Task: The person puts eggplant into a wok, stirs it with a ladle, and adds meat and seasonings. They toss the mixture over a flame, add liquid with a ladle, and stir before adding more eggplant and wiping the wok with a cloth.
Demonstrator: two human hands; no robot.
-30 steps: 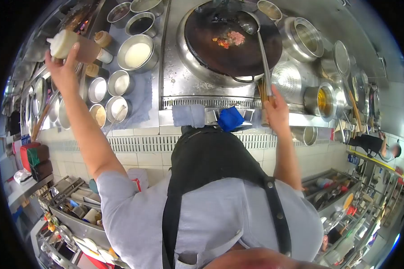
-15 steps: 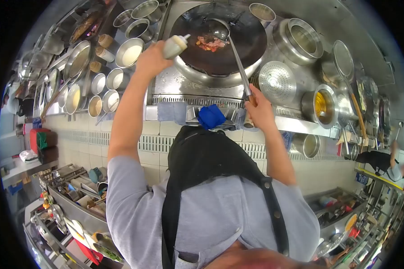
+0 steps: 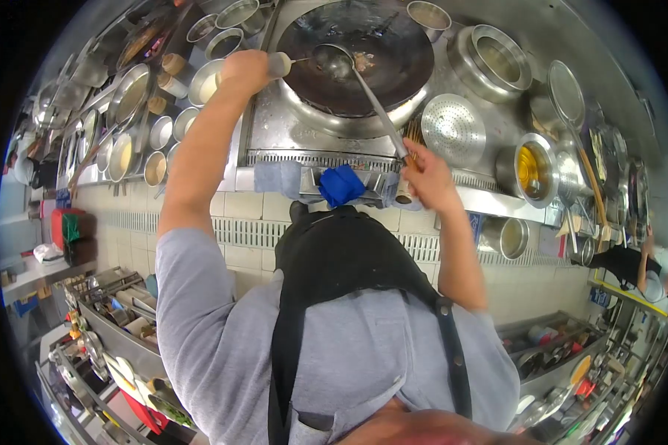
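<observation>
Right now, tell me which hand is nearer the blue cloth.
The right. The right hand grips the ladle handle just right of the blue cloth at the stove's front edge. The left hand holds a squeeze bottle up by the wok.

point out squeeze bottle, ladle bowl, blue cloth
squeeze bottle point(image 3: 278, 64), head view, cap end showing past the left hand
ladle point(image 3: 329, 59), head view, middle of its bowl
blue cloth point(image 3: 341, 185), head view, middle of the fabric

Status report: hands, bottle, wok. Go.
Left hand grip on squeeze bottle, nozzle aimed into ladle. Right hand on ladle handle. Ladle bowl over wok. Nothing blocking.
</observation>
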